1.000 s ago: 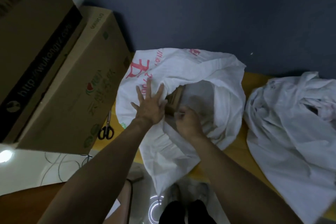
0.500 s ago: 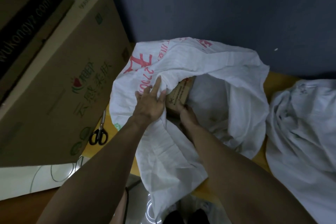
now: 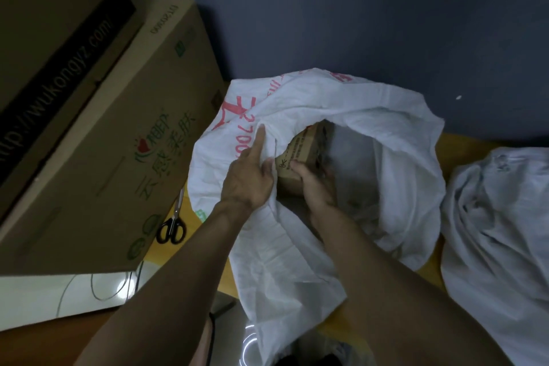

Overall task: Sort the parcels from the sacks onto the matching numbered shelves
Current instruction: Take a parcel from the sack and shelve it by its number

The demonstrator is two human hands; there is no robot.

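Pulling a parcel (image 3: 309,144) out of the sack (image 3: 404,163) is the step in hand. The left grip (image 3: 249,175) pinches the sack's rim at the mouth's 9 o'clock side, with its index finger (image 3: 260,140) straight along the cloth, and holds the mouth wide. The right grip (image 3: 315,184) is closed round the parcel, thumb on its printed face. The parcel, a small brown carton, sits tilted inside the mouth near the 10 o'clock rim, not yet clear of the sack. A second sack (image 3: 499,217) lies crumpled on the bench (image 3: 463,144) at 3 o'clock. Scissors (image 3: 172,226) lie at 8 o'clock of the open sack, beside big cartons (image 3: 118,142) at 9 to 10 o'clock. No numbered shelf is in view. Next, I judge, the right grip must lift the parcel toward 6 o'clock, free of the rim, while the left pins the cloth so it does not drag along. Then the label needs turning up to read its number, which is too blurred to tell now.
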